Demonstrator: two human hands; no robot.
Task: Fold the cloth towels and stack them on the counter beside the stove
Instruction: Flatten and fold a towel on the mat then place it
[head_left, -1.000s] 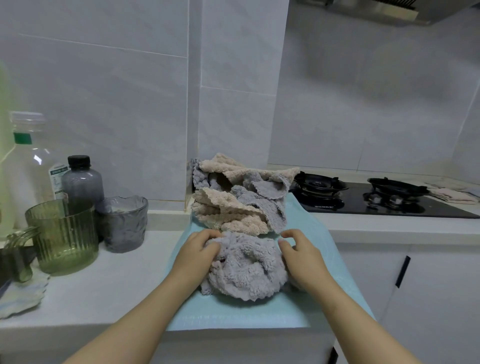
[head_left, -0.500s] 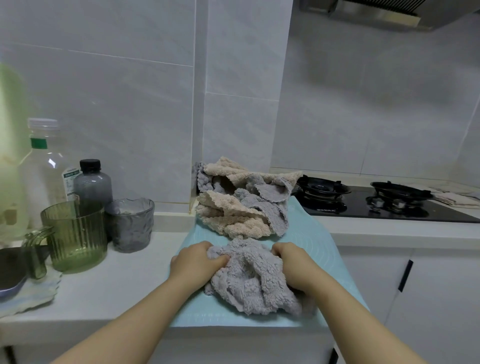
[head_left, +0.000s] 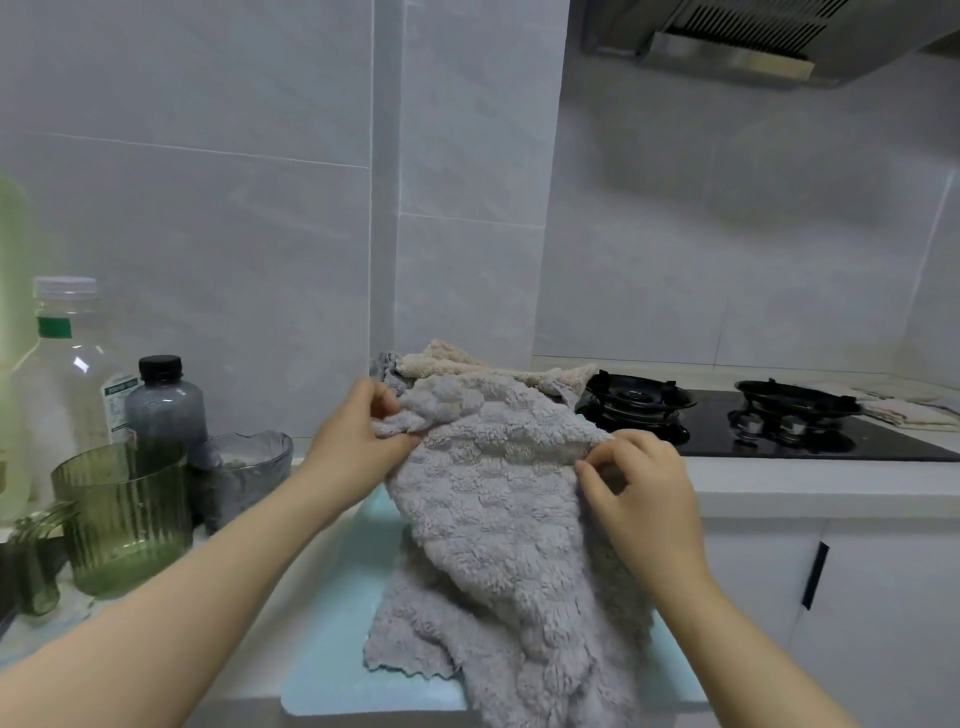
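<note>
The left hand (head_left: 358, 441) pinched one upper corner of the grey towel (head_left: 498, 519) between thumb and curled fingers. The right hand (head_left: 639, 493) pinched the opposite end of the top edge in the same way, so both hands were closed on the cloth. Between them the towel hung raised, its top edge drawn fairly straight. Its lower part lay crumpled on the blue mat (head_left: 332, 670), with one flap trailing past the front of the counter (head_left: 779, 483). Behind it a heap of unfolded towels (head_left: 452, 358), beige and grey, sat against the wall just left of the stove (head_left: 779, 421). A green jug (head_left: 124, 519) and a dark bottle (head_left: 163, 410) stood well off to the left.

The step in hand looked like opening the towel out ahead of its first fold, and no folded stack could be seen. The next move would likely call for laying it flat on the mat and drawing the trailing flap back from the edge. Then the corners could be matched.
</note>
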